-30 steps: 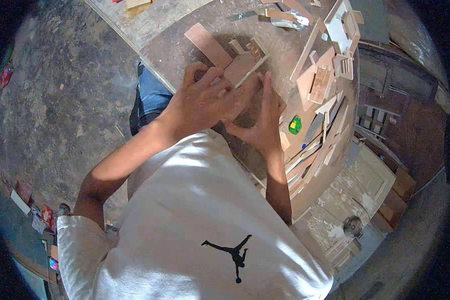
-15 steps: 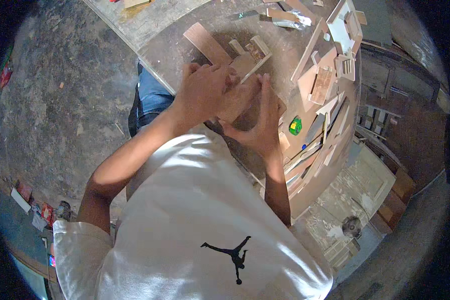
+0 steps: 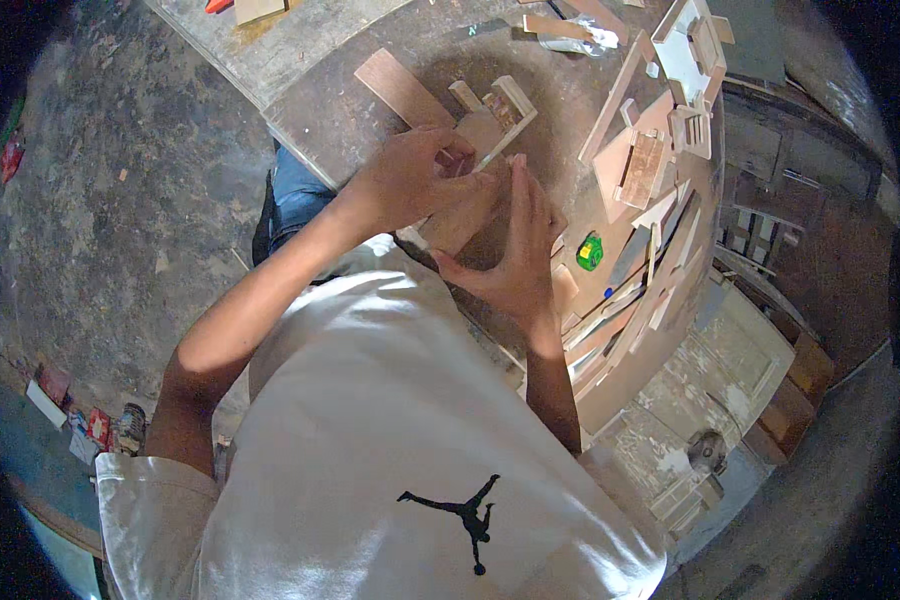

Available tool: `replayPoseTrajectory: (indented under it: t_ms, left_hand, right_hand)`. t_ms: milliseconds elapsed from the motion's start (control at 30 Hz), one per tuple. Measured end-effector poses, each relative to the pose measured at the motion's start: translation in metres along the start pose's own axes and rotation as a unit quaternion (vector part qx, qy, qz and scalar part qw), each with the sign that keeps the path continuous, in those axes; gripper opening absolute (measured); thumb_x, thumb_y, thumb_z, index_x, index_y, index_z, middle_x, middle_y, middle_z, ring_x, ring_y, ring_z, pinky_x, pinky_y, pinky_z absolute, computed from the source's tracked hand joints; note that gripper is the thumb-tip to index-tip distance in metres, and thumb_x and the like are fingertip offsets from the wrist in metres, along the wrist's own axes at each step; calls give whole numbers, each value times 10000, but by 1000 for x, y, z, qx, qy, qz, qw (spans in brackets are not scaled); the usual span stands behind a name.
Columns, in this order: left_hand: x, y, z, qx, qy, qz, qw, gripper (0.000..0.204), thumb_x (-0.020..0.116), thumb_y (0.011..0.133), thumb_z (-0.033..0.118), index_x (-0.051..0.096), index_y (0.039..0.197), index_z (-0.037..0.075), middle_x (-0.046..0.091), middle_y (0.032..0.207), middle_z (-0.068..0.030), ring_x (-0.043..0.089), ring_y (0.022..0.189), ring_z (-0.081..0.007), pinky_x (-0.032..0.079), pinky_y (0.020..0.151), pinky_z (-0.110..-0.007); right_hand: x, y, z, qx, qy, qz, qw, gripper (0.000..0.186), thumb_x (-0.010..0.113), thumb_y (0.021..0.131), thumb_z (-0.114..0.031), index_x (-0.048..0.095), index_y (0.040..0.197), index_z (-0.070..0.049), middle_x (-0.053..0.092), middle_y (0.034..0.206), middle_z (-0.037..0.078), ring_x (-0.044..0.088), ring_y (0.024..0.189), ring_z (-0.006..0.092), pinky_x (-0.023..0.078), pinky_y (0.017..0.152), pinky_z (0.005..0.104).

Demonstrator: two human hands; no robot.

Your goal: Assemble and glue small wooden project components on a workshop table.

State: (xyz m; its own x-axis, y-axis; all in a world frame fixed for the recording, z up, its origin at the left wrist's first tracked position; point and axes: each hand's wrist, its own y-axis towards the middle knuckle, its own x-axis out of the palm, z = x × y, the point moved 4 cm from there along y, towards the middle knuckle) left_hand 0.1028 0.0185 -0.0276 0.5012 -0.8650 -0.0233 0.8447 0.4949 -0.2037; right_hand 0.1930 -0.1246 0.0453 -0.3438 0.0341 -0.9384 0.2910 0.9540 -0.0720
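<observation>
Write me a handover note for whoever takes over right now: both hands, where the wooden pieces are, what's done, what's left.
Left hand: closed on the flat wooden piece from above.
Right hand: steadies the same piece from the side, fingers upright along its edge.
Piece sits over the near edge of the dark worktable, against a small wooden frame. A loose plank lies beside it; a green tape measure lies to the right among wood offcuts.
Done: piece is in both hands.
Left: cannot tell whether it is joined to the frame; check before letting go.
</observation>
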Motion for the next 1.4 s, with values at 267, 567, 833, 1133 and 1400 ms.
replayPoseTrajectory:
  t_ms: [267, 567, 833, 1133, 1400]
  left_hand:
    - [3, -1, -12, -42, -28, -29, 998, 482, 754, 919, 347, 685, 1244, -2, 743, 1111, -149, 698, 966, -184, 572, 851, -345]
    - [2, 2, -10, -48, -46, -54, 996, 410, 744, 923, 306, 699, 1197, 4, 738, 1067, -113, 673, 951, -154, 563, 824, -334]
    - [2, 1, -11, -36, -56, -29, 997, 444, 765, 873, 343, 713, 1118, -24, 742, 1023, -195, 727, 948, -280, 558, 861, -381]
    - [2, 1, -5, -42, -67, -43, 996, 413, 761, 892, 315, 702, 1163, 9, 735, 1021, -118, 683, 913, -186, 554, 834, -348]
    - [1, 2, -4, -54, -78, -38, 995, 442, 774, 863, 359, 708, 1086, -16, 726, 981, -150, 684, 895, -201, 540, 839, -351]
  right_hand:
    - [-2, 2, -4, -7, 3, -5, 1000, 1220, 874, 671, -528, 257, 1570, 17, 381, 1536, 233, 393, 1384, 422, 311, 1145, 539]
    - [-10, 10, 5, -14, 36, -13, 999, 1143, 811, 719, -641, 327, 1565, -44, 327, 1581, 210, 312, 1438, 436, 218, 1169, 547]
    - [-33, 41, 10, -58, -100, -6, 993, 680, 726, 790, -654, 681, 1306, -213, 352, 1560, 181, 273, 1460, 391, 196, 1163, 546]
    - [-31, 53, 11, -88, -112, -28, 989, 587, 764, 740, -644, 757, 1193, -270, 357, 1570, 133, 259, 1467, 387, 198, 1171, 554]
    - [-27, 57, 20, -113, -151, -47, 981, 583, 682, 793, -699, 712, 1258, -348, 353, 1562, 149, 281, 1446, 434, 229, 1135, 639]
